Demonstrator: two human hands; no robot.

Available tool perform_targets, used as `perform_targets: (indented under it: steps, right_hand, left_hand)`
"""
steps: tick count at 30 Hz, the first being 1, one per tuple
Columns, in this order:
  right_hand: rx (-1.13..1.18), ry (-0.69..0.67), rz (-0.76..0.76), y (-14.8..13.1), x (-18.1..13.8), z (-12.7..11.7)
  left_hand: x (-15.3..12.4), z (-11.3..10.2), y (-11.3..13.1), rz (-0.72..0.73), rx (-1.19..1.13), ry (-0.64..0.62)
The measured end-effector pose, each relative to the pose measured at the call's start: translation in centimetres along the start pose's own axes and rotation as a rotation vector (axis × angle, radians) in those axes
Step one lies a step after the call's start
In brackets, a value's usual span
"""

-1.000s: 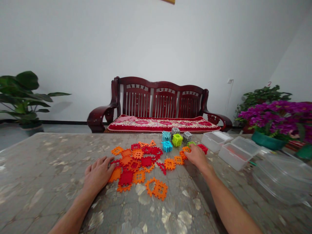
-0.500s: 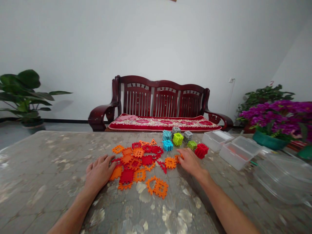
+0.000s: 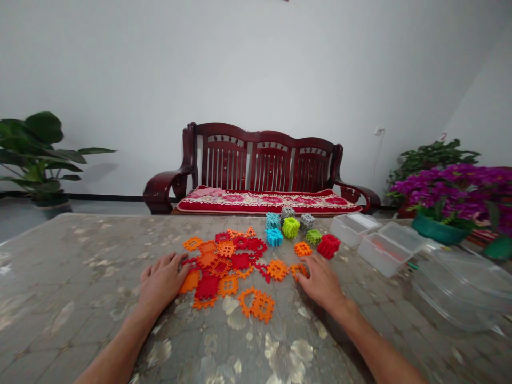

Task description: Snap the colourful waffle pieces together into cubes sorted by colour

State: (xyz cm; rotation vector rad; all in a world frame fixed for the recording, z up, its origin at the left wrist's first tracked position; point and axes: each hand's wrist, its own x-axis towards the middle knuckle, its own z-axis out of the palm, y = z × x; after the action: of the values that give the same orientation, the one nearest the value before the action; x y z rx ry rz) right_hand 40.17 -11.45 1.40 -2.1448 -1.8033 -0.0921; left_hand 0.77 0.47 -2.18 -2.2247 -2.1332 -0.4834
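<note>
A spread of flat orange and red interlocking tiles lies on the marbled table. My left hand rests flat at the spread's left edge, fingers apart, touching an orange tile. My right hand lies palm down to the right, its fingertips on an orange tile. Beyond it stand built cubes: a red cube, a small green cube, an orange piece, a blue cube, a lime cube and grey cubes.
Two clear plastic boxes and a clear lid sit at the right. Purple flowers in a teal pot stand at the table's far right. A dark wooden bench with a red cushion and potted plants stand behind.
My right hand has drawn back from the red cube toward me and now touches an orange tile; the red cube and an orange piece are uncovered. My left hand has stayed put.
</note>
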Motion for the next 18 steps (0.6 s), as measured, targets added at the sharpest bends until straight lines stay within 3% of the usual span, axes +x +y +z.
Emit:
perform_targets:
  steps: [7, 12, 18]
  right_hand:
    - [-0.119, -0.069, 0.078, -0.9, -0.5, 0.6]
    - [-0.022, -0.072, 0.076, -0.5, -0.5, 0.5]
    - [0.127, 0.062, 0.142, 0.9, 2.1, -0.7]
  left_hand:
    - [0.0, -0.2, 0.0, 0.001, -0.009, -0.017]
    - [-0.1, -0.3, 0.2, -0.008, 0.005, -0.026]
    - [-0.1, -0.4, 0.2, -0.004, -0.011, -0.014]
